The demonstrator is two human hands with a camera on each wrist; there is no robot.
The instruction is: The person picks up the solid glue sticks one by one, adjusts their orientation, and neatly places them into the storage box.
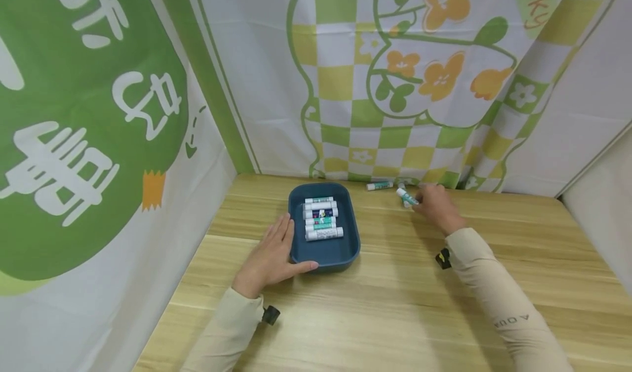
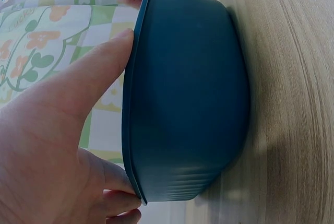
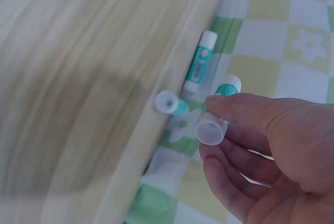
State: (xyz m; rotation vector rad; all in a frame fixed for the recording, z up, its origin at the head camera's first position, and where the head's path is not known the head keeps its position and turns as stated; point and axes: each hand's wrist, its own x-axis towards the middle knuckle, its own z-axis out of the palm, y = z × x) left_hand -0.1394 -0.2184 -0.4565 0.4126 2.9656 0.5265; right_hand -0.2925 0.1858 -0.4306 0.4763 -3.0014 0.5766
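Note:
A dark blue rectangular bin stands on the table with several glue sticks lying side by side inside. My left hand rests on its rim, fingers along the left side and thumb along the near edge. Toward the back of the table, my right hand pinches a white and teal glue stick between thumb and fingers. Just beyond the held stick, another glue stick lies at the table's back edge. A third loose glue stick lies left of it.
Behind the wooden table hangs a printed cloth whose lower edge meets the tabletop. A green and white cloth covers the left side. A pale wall stands at the right.

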